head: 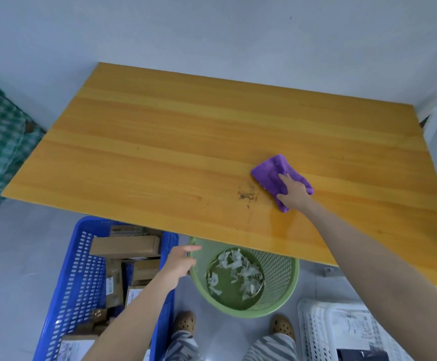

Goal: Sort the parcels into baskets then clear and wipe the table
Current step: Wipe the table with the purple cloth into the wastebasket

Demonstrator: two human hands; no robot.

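Light: bright and even on my feed, shadows faint.
Glare: dull sheen on the table near its front edge.
Edges: I see wide-angle bowing and soft corners.

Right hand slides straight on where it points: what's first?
Looks free: right hand and purple cloth face bare table to its far edge, then likely the wall. The dirt smudge sits off-line.

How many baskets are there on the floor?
3: the blue basket at left, holding cardboard parcels; the green basket in the middle by the table, left hand on its rim; the white basket at lower right. More may sit outside the frame.
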